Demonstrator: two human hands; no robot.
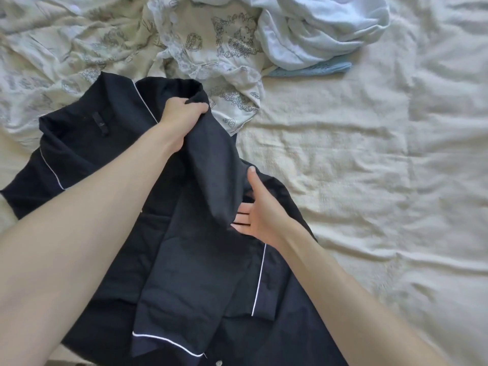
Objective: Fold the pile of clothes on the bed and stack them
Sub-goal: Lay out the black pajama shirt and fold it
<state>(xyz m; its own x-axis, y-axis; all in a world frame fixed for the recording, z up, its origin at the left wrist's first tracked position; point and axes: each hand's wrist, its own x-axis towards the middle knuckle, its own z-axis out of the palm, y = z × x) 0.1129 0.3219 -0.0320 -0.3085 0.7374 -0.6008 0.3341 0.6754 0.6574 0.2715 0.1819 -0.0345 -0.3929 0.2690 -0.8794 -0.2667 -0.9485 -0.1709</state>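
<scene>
- Navy cotton with white piping: the pyjama shirt (87,143) lies spread across the cream bedsheet (369,180), directly below us; the unfolded pile (211,43) of printed and pale blue clothes sits beyond the shirt's collar.
- Our left hand (182,112) clutches a bunched fold of the shirt, lifted off the bed; our right hand (257,212) is spread flat, fingers straight, partly under the hanging cloth.
- We judge the risk plain; a bunched grip could drag the whole shirt askew and crease the fold.
</scene>
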